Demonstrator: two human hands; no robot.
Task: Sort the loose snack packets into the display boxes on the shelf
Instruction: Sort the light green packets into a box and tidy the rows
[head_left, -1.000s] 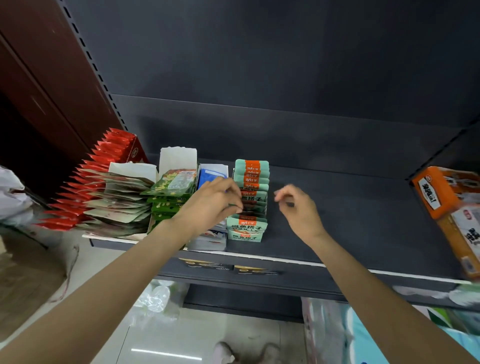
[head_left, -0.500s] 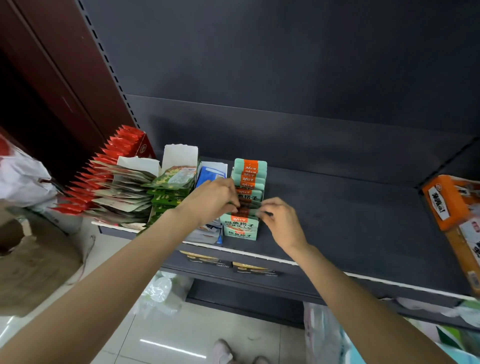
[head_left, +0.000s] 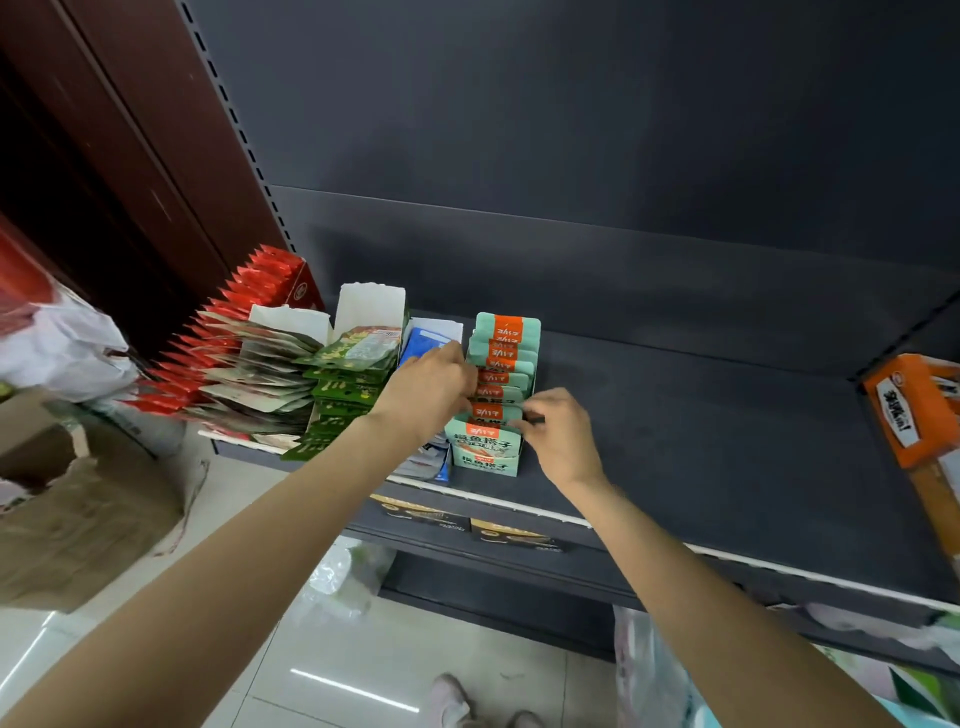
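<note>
Head view — both hands (head_left: 558, 434) on mint-orange packets (head_left: 498, 384), print unreadable.

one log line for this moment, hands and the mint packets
phase: straightening row | left hand: fingers on mint-and-orange packets | right hand: pinching packet edge near front | mint display box: on shelf

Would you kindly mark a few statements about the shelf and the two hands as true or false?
1. Both hands are at the mint-green box. True.
2. The orange box stands left of the red packets. False: it is at the shelf's far right.
3. The left hand reaches past the green packets. True.
4. The right hand rests on the cardboard carton. False: it is at the mint-green box's right side.
</note>
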